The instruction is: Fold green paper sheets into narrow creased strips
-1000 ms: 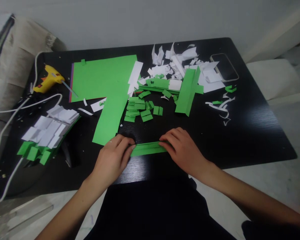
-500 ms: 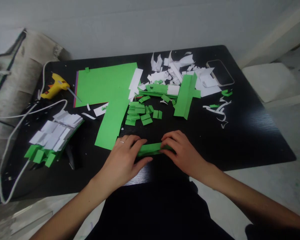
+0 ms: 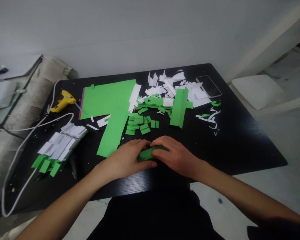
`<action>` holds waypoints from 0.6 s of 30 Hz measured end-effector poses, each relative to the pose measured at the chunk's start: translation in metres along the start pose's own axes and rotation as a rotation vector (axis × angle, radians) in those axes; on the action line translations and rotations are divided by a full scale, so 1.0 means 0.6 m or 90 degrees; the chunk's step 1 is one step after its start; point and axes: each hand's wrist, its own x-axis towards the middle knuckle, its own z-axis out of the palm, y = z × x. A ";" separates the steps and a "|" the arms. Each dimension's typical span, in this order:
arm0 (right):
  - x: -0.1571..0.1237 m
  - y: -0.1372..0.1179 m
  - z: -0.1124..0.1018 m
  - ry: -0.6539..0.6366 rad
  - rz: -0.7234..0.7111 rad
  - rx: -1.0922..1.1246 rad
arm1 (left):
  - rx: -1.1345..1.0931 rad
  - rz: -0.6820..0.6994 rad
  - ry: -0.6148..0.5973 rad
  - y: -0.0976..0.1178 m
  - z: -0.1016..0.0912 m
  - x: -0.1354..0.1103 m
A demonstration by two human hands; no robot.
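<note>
A folded green paper strip (image 3: 145, 154) lies between my hands near the front of the black table. My left hand (image 3: 128, 156) grips its left part, thumb stretched along the near side. With fingers curled over the strip, my right hand (image 3: 173, 154) holds it further right; its right end is partly hidden under that hand. Just beyond my hands sits a loose pile of small folded green paper pieces (image 3: 135, 120). To the left, a long green sheet (image 3: 112, 135) reaches close to my left hand.
The black table (image 3: 230, 146) also bears a yellow glue gun (image 3: 65, 101) with a white cord, a white-and-green folded paper assembly (image 3: 57, 145), a large green sheet (image 3: 105, 96), a creased green strip (image 3: 178, 108), white paper scraps (image 3: 167, 86) and a phone (image 3: 209, 86).
My right hand has slid left along the green strip, closer to my left hand. The camera view has tilted up a little, so the table appears lower.
</note>
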 end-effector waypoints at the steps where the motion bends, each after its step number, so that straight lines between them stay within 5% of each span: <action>1: 0.004 0.001 -0.002 0.013 -0.009 -0.006 | -0.033 -0.003 -0.005 -0.002 -0.004 0.003; 8: 0.041 0.032 -0.034 0.074 0.055 0.023 | -0.183 -0.010 0.049 -0.020 -0.028 0.021; 12: 0.055 0.058 -0.043 0.075 0.140 0.100 | -0.281 -0.055 0.091 -0.028 -0.015 0.024; 18: 0.059 0.068 -0.025 0.086 0.151 0.177 | -0.358 -0.071 0.102 -0.032 0.007 0.029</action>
